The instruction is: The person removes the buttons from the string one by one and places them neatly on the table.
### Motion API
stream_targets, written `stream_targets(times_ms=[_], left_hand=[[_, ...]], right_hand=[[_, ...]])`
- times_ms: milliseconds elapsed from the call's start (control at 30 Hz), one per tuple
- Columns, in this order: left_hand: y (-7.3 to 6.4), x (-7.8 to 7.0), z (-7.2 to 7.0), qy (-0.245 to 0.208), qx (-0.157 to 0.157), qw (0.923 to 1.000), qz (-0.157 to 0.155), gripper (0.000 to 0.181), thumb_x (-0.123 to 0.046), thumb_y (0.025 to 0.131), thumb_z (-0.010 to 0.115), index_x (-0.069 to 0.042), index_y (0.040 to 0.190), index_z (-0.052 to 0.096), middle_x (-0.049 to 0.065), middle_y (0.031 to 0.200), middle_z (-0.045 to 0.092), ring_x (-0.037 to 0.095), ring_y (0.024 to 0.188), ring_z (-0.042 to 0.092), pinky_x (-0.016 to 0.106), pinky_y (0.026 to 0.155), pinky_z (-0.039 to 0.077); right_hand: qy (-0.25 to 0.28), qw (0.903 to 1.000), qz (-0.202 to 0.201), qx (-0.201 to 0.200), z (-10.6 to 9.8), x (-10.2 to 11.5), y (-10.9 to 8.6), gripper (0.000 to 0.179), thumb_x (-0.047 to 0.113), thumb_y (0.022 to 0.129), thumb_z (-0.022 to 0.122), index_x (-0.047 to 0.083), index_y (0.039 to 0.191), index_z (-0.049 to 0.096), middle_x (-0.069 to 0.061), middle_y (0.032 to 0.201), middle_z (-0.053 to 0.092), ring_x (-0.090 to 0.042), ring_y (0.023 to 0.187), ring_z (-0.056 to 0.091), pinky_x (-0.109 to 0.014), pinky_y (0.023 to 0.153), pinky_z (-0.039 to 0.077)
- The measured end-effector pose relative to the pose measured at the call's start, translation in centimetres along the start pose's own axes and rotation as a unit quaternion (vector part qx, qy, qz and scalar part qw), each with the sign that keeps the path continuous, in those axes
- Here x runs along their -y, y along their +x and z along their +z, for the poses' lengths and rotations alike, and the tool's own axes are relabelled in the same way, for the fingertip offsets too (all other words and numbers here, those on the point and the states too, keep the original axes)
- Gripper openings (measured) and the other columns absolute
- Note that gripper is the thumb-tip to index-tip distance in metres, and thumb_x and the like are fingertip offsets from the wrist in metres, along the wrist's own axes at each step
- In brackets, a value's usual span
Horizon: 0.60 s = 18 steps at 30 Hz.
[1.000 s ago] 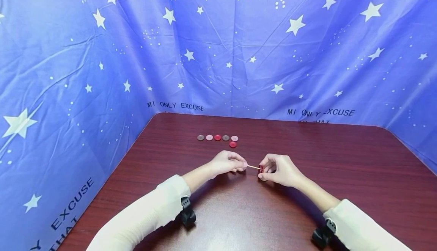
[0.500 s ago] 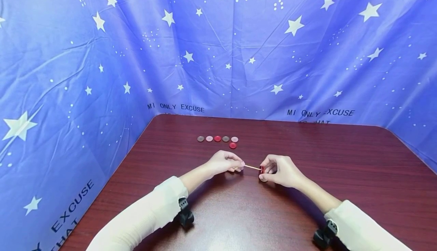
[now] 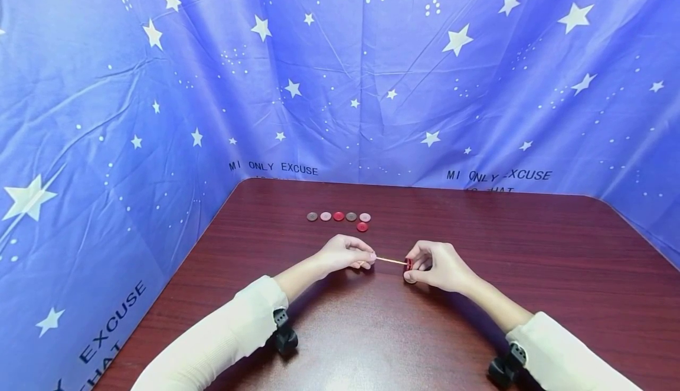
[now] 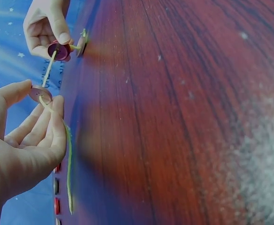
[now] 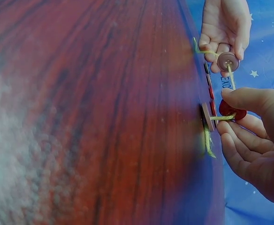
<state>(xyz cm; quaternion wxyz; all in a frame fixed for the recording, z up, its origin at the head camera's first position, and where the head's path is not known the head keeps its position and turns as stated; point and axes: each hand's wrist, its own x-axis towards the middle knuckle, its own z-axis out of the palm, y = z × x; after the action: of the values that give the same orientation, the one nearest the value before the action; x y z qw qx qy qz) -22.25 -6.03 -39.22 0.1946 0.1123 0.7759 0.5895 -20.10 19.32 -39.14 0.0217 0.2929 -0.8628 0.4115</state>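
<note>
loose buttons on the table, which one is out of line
The red button below the rightmost pink one in the head view; the other five lie in one straight row.

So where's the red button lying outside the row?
In the head view, just right of centre, the red button lies between the left hand and the rightmost pink button.

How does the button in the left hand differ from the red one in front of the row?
The held button is dull pinkish; the red button bright red. The left hand pinches the held button; the red button lies flat on the table. Cord runs through the held button; none shows on the red button. Both are round.
</note>
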Motion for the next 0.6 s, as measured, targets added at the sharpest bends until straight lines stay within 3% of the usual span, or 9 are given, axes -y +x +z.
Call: stream_targets(times_ms=[300, 600], left_hand=[[-0.2, 0.1, -0.6, 0.022, -0.017, 0.9996, -0.003, 0.024, -0.021, 0.085, 0.072, -0.002, 0.1, 0.072, 0.008, 0.086, 0.076, 0.005, 0.07, 0.068, 0.018, 0.062, 0.051], [-0.4, 0.4, -1.1, 0.04, -0.034, 0.9986, -0.003, 0.025, -0.025, 0.084, 0.073, -0.004, 0.097, 0.073, 0.01, 0.088, 0.076, 0.007, 0.072, 0.068, 0.021, 0.071, 0.055]], right_hand=[[0.005, 1.0, 0.005, -0.001, -0.2, 0.1, -0.1, 0.029, 0.014, 0.07, 0.085, 0.003, 0.088, 0.064, -0.006, 0.077, 0.072, 0.001, 0.066, 0.062, -0.021, 0.06, 0.056], [0.001, 1.0, 0.0, -0.004, -0.1, 0.0, -0.2, 0.029, 0.014, 0.07, 0.085, 0.004, 0.087, 0.064, -0.006, 0.077, 0.072, 0.001, 0.066, 0.061, -0.02, 0.06, 0.056]])
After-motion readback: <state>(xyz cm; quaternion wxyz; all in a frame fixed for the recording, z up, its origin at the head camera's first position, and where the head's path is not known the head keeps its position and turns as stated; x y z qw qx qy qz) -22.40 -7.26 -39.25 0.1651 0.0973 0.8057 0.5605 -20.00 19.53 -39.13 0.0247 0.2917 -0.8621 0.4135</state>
